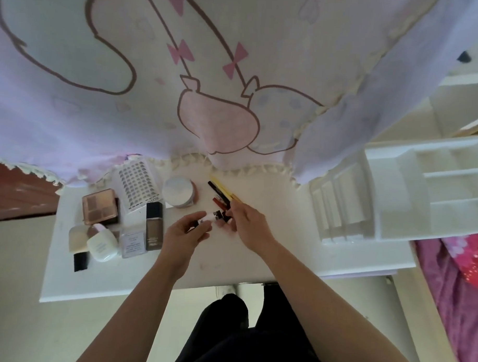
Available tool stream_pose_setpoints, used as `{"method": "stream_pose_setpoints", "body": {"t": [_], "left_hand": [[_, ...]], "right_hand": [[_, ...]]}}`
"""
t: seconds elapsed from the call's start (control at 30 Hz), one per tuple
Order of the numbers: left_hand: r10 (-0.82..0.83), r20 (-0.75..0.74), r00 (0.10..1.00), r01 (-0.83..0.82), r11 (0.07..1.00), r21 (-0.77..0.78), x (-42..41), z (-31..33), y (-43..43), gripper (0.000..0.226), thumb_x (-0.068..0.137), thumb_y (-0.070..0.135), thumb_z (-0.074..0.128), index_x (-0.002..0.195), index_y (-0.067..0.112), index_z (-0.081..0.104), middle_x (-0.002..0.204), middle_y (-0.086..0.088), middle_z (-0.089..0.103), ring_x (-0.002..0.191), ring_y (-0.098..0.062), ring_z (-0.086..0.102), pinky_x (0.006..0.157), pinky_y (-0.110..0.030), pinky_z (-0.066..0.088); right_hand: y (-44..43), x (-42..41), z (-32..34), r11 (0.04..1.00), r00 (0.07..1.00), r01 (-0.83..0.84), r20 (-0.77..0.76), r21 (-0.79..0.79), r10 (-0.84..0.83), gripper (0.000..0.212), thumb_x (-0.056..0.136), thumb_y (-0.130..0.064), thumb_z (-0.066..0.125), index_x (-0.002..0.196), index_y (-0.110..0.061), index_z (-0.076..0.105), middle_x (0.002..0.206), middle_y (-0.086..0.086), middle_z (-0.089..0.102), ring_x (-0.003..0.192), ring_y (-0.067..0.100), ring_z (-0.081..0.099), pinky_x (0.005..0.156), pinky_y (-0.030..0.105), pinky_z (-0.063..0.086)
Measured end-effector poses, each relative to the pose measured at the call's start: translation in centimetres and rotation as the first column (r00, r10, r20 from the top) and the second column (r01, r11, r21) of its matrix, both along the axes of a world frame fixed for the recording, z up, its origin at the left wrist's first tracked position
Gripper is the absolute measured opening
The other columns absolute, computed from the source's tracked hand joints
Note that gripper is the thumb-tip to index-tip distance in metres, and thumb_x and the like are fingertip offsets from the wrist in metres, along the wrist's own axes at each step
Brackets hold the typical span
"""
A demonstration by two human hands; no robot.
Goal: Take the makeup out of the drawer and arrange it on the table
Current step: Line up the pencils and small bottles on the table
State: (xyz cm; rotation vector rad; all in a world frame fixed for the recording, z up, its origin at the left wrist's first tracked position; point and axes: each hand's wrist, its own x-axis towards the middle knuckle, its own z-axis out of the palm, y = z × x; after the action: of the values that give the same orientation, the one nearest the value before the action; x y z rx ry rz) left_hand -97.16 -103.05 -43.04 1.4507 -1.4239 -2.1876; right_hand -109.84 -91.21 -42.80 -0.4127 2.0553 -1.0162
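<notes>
Head view, looking down at a white tabletop (229, 261) with both my bare forearms reaching in from below.

My left grip (188, 230) is curled round the near end of a small tube (206, 216), white and pink with dark ends, and lifts it just above the middle of the tabletop. My right grip (248, 221) meets it from the other side. The thumb and fingertips (232, 220) are bent and pinch the tube's far, dark end. The two grips almost touch. The tube is small and partly hidden, so I cannot read its label.

Just behind my right grip lie a yellow pencil (221, 187), a black pencil (217, 190) and a red stick (219, 203), close together and slanting.

A round jar (179, 192) with a pale lid stands to the left of them. Further left is a sheet of small grey stickers (136, 186), then an eyeshadow palette (100, 206).

In front of those a dark-capped foundation bottle (153, 228) lies flat. Beside it are a clear square bottle (132, 243), a cream rounded bottle (101, 245) and a pale sponge on a black handle (79, 247).

A white compartmented organiser (394, 191) sits at the right end of the tabletop. A pale cloth with a cartoon print (182, 70) hangs behind everything.
</notes>
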Motion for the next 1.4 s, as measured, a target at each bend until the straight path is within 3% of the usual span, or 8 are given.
{"method": "stream_pose_setpoints", "body": {"t": [0.3,0.57,0.67,0.8,0.9,1.03,1.17,1.4], "left_hand": [[-0.299,0.116,0.947,0.318,0.825,-0.467,-2.1,3.7,2.7,0.026,0.098,0.035,0.056,0.082,0.017,0.066,0.059,0.004,0.056,0.054,-0.01,0.044,0.055,-0.027,0.037],[-0.107,-0.142,0.984,0.104,0.994,-0.028,-2.7,6.7,3.4,0.037,0.1,0.037,0.052,0.099,0.002,0.062,0.053,0.004,0.035,0.05,-0.01,0.022,0.049,-0.024,0.02],[-0.118,-0.129,0.985,0.106,0.99,-0.094,-2.2,7.1,3.2,0.037,0.098,0.034,0.056,0.099,-0.002,0.061,0.051,0.006,0.038,0.05,-0.011,0.025,0.048,-0.023,0.024],[-0.21,-0.135,0.968,0.179,0.96,-0.215,-1.7,7.7,3.4,0.033,0.098,0.031,0.057,0.093,-0.001,0.063,0.053,0.007,0.04,0.051,-0.01,0.029,0.049,-0.021,0.029],[-0.217,-0.139,0.966,0.182,0.956,-0.229,-1.7,8.1,3.7,0.031,0.099,0.029,0.056,0.09,0.0,0.063,0.052,0.008,0.041,0.05,-0.009,0.029,0.049,-0.021,0.029],[-0.193,-0.154,0.969,0.162,0.968,-0.192,-1.3,8.4,3.8,0.029,0.099,0.029,0.056,0.087,0.004,0.062,0.051,0.009,0.041,0.049,-0.008,0.028,0.047,-0.019,0.028],[-0.229,-0.143,0.963,0.194,0.955,-0.226,-1.2,8.5,3.9,0.03,0.098,0.032,0.058,0.085,0.005,0.064,0.055,0.003,0.039,0.051,-0.011,0.028,0.05,-0.023,0.028],[-0.195,-0.139,0.971,0.164,0.965,-0.203,-1.2,9.0,3.9,0.029,0.098,0.033,0.057,0.082,0.01,0.062,0.052,0.005,0.037,0.051,-0.011,0.026,0.052,-0.025,0.025]], "right_hand": [[2.0,0.3,3.2,0.988,0.979,0.158,0.134,-0.002,-0.156,0.055,0.103,-0.051,0.038,0.059,-0.021,0.053,0.057,-0.002,0.05,0.056,0.019,0.045,0.064,0.037,0.038],[3.7,0.6,6.2,0.986,0.999,0.036,0.035,-0.163,-0.03,0.027,0.104,-0.039,0.048,0.093,-0.015,0.057,0.077,-0.007,0.058,0.064,0.001,0.053,0.064,0.016,0.041],[4.7,0.3,7.5,0.968,0.976,0.085,0.217,-0.237,-0.033,0.02,0.1,-0.029,0.057,0.118,-0.021,0.061,0.09,-0.004,0.065,0.072,0.002,0.06,0.063,0.015,0.043],[4.8,0.8,9.0,0.964,0.947,0.173,0.304,-0.201,-0.106,0.045,0.102,-0.051,0.048,0.106,-0.011,0.068,0.082,0.005,0.071,0.065,0.013,0.061,0.056,0.02,0.044],[5.2,1.1,9.0,0.954,0.952,0.2,0.274,-0.225,-0.135,0.028,0.099,-0.033,0.061,0.107,-0.006,0.068,0.087,0.006,0.072,0.063,0.009,0.061,0.053,0.015,0.043],[5.8,1.2,8.8,0.922,0.921,0.247,0.368,-0.297,-0.129,0.036,0.089,-0.021,0.076,0.122,-0.019,0.062,0.12,0.005,0.067,0.087,0.012,0.069,0.075,0.022,0.053],[5.6,1.7,9.2,0.939,0.89,0.245,0.44,-0.239,-0.12,0.037,0.097,-0.045,0.061,0.112,-0.013,0.07,0.093,0.005,0.072,0.074,0.015,0.066,0.068,0.026,0.051],[6.7,0.9,8.7,0.917,0.928,0.246,0.348,-0.315,-0.13,0.026,0.084,-0.018,0.08,0.109,-0.02,0.073,0.095,0.007,0.067,0.076,0.013,0.063,0.073,0.022,0.052]]}}
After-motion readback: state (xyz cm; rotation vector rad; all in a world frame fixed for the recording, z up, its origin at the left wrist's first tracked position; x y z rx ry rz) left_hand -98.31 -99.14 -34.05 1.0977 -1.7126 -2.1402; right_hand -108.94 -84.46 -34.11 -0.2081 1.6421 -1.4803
